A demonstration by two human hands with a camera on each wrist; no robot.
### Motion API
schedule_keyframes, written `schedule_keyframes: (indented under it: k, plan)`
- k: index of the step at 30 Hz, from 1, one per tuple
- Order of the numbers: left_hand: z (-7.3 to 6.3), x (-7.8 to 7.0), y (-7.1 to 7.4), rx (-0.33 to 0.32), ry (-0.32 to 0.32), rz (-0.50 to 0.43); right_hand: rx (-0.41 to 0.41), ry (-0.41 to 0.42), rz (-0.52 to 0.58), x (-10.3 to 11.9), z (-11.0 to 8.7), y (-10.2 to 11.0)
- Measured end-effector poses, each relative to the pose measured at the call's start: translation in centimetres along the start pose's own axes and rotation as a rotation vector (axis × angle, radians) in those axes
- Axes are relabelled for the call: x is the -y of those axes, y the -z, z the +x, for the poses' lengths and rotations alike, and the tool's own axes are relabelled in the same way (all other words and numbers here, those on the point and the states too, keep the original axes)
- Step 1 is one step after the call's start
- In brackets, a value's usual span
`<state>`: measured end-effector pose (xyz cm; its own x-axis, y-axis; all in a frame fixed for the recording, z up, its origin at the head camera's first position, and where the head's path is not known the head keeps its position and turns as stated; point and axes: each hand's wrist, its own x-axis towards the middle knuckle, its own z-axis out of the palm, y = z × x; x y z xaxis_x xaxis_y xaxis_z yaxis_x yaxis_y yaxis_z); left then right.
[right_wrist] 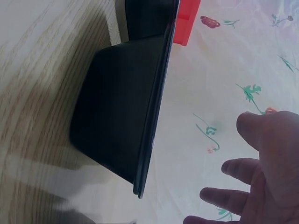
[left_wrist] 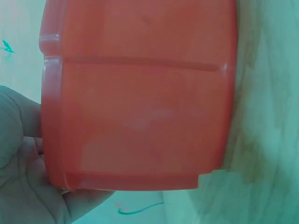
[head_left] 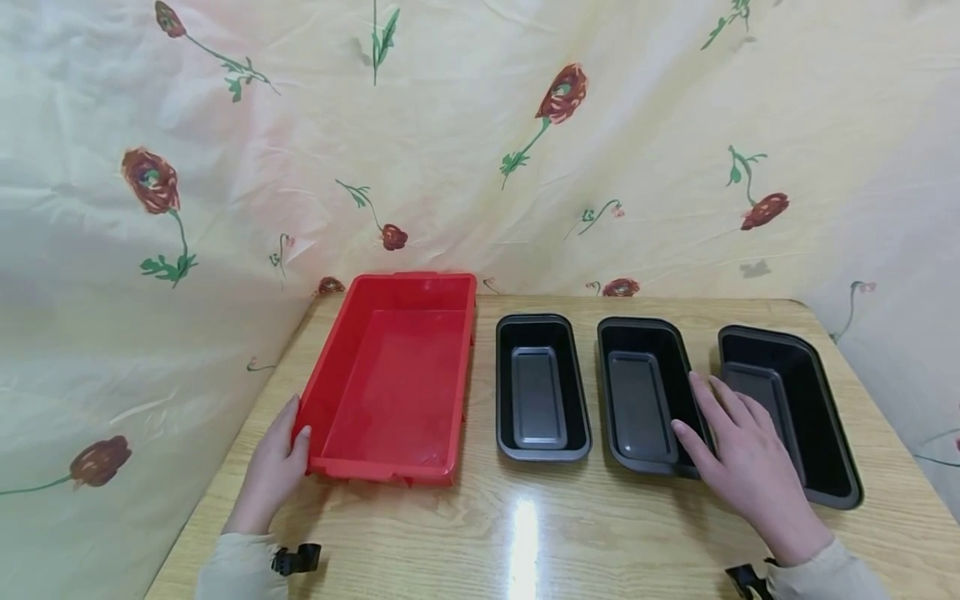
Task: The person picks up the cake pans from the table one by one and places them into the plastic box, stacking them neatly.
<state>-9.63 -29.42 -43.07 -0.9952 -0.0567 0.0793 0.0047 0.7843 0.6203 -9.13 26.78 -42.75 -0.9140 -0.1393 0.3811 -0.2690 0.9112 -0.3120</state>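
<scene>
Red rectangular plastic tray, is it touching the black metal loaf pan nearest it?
Apart: the head view shows a strip of wooden tabletop between red tray and black pan.

The setup comprises one red tray (head_left: pixel 405 383), three black pans (head_left: pixel 536 396), one wooden table (head_left: pixel 420 542), two hands (head_left: pixel 750 450) and two pale sleeves (head_left: pixel 243 568).

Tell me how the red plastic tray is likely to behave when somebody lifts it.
The red plastic tray is probably light for its size, being empty and apparently thin-walled. Its glossy surface may be somewhat slippery. Lifted only by the near-left corner, where the left hand holds it, it would likely tilt.
</scene>
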Motion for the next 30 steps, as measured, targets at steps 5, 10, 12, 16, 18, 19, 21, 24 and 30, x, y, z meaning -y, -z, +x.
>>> schedule_keyframes:
  k: [5,10,12,16,18,19,21,24,30]
  plan:
    - [-0.1,0.7,-0.1,-0.003,0.069,-0.079,-0.006,-0.016,0.041,0.3,0.0,-0.1]
    - [-0.1,1.2,-0.5,-0.034,0.138,-0.139,-0.010,-0.043,0.070,0.7,0.1,-0.2]
    - [0.0,1.4,-0.5,-0.040,0.148,-0.159,-0.021,-0.047,0.081,0.9,0.2,-0.2]
    - [0.1,1.4,-0.6,-0.046,0.153,-0.189,-0.037,-0.042,0.109,1.2,0.5,-0.3]
    - [0.1,1.4,-0.6,-0.047,0.150,-0.204,-0.025,-0.040,0.123,1.5,0.7,-0.2]
    - [0.1,1.3,-0.6,-0.046,0.148,-0.214,-0.017,-0.040,0.129,1.6,0.8,-0.2]
    - [0.0,1.3,-0.6,-0.042,0.150,-0.234,0.005,-0.044,0.146,1.9,0.9,-0.2]
    - [0.0,1.2,-0.6,-0.035,0.165,-0.265,0.022,-0.040,0.172,2.4,1.2,-0.2]
    - [0.0,1.3,-0.9,-0.041,0.182,-0.290,0.028,-0.010,0.201,3.0,1.7,-0.5]
